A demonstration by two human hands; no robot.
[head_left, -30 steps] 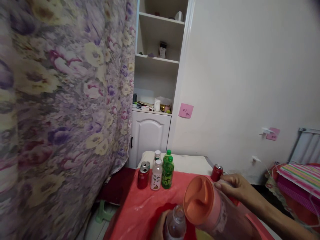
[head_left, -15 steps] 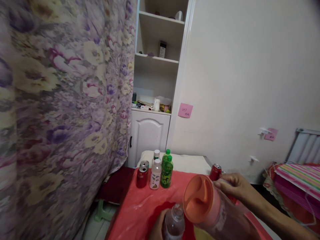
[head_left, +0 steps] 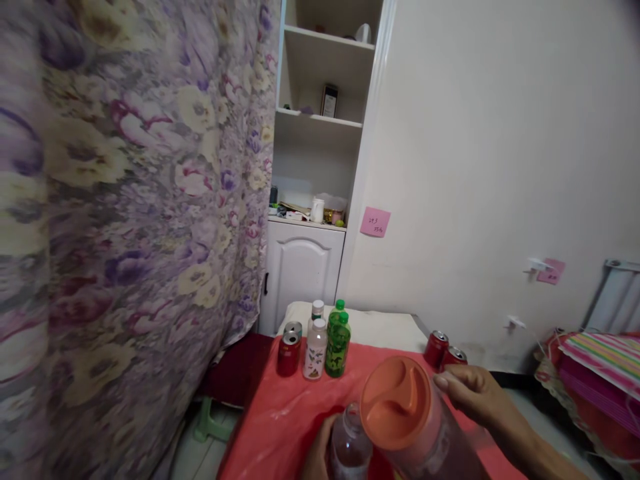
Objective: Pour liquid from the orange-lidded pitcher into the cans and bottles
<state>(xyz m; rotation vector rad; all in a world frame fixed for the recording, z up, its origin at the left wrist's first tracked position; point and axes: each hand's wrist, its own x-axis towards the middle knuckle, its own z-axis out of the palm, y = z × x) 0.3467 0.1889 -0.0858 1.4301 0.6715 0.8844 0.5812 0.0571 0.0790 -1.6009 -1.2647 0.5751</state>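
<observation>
My right hand [head_left: 475, 399] is wrapped round a clear pitcher with an orange lid [head_left: 397, 403], tilted so the lid leans toward a small clear bottle [head_left: 350, 443]. My left hand [head_left: 316, 455] grips that bottle from the left at the bottom edge of the view; the bottle's open neck sits just beside the lid's spout. Both stand over a table covered in red plastic sheet [head_left: 280, 420].
At the table's far end stand two red cans [head_left: 289, 355], two white bottles [head_left: 315, 353] and two green bottles [head_left: 337, 343]; two more red cans [head_left: 443, 350] stand at the right. A flowered curtain [head_left: 125, 220] hangs on the left. A white shelf cabinet [head_left: 310, 200] is behind.
The pitcher has swung a little left and down, its lid now closer over the bottle's neck. The view has shifted slightly, showing a second red can on the right.
</observation>
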